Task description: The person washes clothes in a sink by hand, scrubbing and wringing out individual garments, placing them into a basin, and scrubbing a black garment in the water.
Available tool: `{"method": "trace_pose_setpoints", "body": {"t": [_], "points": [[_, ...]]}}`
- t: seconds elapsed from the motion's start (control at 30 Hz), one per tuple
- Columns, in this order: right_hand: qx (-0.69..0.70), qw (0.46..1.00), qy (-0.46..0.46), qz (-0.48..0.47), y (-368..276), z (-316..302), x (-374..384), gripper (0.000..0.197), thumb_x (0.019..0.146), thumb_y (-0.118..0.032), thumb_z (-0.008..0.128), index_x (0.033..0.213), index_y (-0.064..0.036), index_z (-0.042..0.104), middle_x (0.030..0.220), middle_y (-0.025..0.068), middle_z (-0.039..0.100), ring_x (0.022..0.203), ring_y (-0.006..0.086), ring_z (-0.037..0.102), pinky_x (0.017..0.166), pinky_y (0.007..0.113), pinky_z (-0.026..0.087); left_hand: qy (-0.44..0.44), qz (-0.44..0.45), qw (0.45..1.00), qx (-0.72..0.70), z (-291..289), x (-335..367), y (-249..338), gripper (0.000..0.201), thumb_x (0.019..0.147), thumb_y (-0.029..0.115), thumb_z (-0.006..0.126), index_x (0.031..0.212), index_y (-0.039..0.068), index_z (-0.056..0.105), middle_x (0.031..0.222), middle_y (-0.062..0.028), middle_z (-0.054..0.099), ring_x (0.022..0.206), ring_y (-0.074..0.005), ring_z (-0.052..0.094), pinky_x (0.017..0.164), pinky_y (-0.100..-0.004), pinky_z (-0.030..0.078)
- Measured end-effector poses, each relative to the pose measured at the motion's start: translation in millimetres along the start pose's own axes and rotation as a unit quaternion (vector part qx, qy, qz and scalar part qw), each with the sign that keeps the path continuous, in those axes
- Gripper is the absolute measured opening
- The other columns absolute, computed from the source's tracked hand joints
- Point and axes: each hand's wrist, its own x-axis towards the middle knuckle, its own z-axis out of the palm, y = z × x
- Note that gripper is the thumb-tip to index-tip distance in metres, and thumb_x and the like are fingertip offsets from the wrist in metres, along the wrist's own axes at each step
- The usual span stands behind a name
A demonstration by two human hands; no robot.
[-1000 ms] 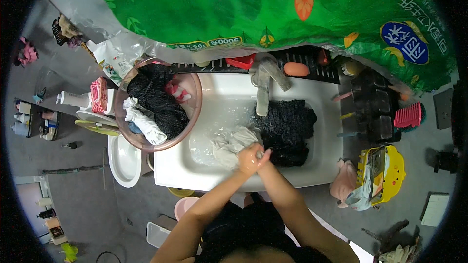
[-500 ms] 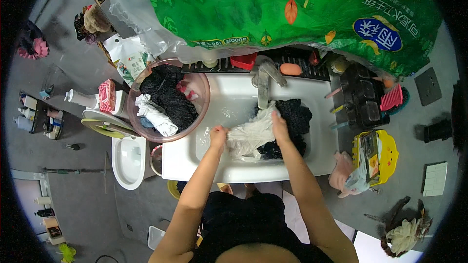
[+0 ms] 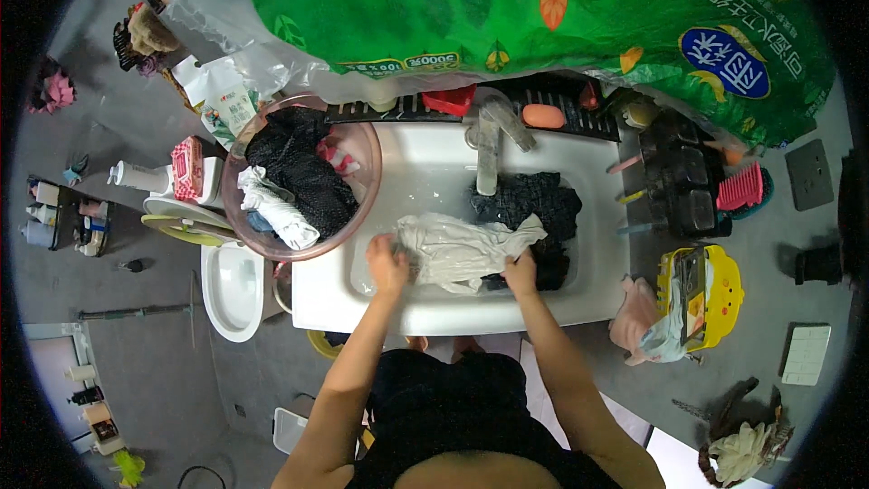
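A wet white garment (image 3: 457,252) lies stretched sideways across the water in the white sink (image 3: 434,315). At its left end my left hand (image 3: 387,264) is closed on the cloth, slightly blurred. My right hand (image 3: 520,273) pinches the garment near its lower right edge, with the fingers curled together. A crumpled black garment (image 3: 541,204) sits in the water behind and to the right of the white one, partly under it. Above the black cloth, the metal faucet (image 3: 488,154) reaches over the basin.
A translucent pink basin (image 3: 369,190) with black, white and red clothes overlaps the sink's left edge. An orange soap bar (image 3: 543,116) and a red dish (image 3: 449,100) rest on the back ledge. A large green package (image 3: 507,0) hangs over the back. A yellow basket (image 3: 721,294) stands right.
The white garment has shifted left and toward me and is spread wider, baring more of the black garment. My right hand has moved down to its lower edge; my left hand moved slightly left.
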Motion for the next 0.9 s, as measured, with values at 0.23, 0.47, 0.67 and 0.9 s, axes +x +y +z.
{"method": "trace_pose_setpoints", "body": {"t": [0.23,0.47,0.67,0.9], "points": [[-0.108,0.987,-0.111,0.029,11,68,10,0.077,0.065,-0.021,0.063,0.124,0.0085,0.023,0.093,0.0258,0.056,0.085,0.0355,0.057,0.069,0.039,0.048,-0.209,-0.004,0.943,0.259,100,24,37,0.063,0.080,0.052,0.041,0.132,0.021,0.024,0.132,-0.0191,0.027,0.119,-0.0453,0.025,0.099,-0.0496,0.018],[-0.213,0.964,-0.146,-0.062,-22,64,37,0.069,0.062,-0.032,0.065,0.115,0.0040,0.037,0.089,0.0229,0.059,0.083,0.0346,0.058,0.073,0.038,0.046,-0.477,-0.148,0.837,0.221,126,59,6,0.050,0.083,0.044,0.039,0.124,0.014,0.039,0.124,-0.0179,0.041,0.112,-0.0376,0.040,0.092,-0.0464,0.034],[0.085,0.995,-0.028,0.032,-12,31,32,0.035,0.076,-0.029,0.061,0.096,-0.0008,0.059,0.083,0.0102,0.061,0.079,0.0141,0.055,0.071,0.026,0.042,-0.291,-0.121,0.948,0.040,97,34,6,0.046,0.088,0.038,0.032,0.100,0.001,0.056,0.102,-0.0177,0.057,0.094,-0.0365,0.054,0.084,-0.0371,0.041],[0.308,0.948,-0.080,-0.012,-104,-9,-23,0.027,0.084,-0.019,0.052,0.104,-0.0008,0.055,0.102,0.0041,0.055,0.093,0.0109,0.048,0.083,0.024,0.036,-0.001,-0.119,0.957,-0.264,58,19,27,0.040,0.091,0.032,0.033,0.086,-0.001,0.055,0.087,-0.0170,0.056,0.082,-0.0266,0.052,0.074,-0.0350,0.038]]}}
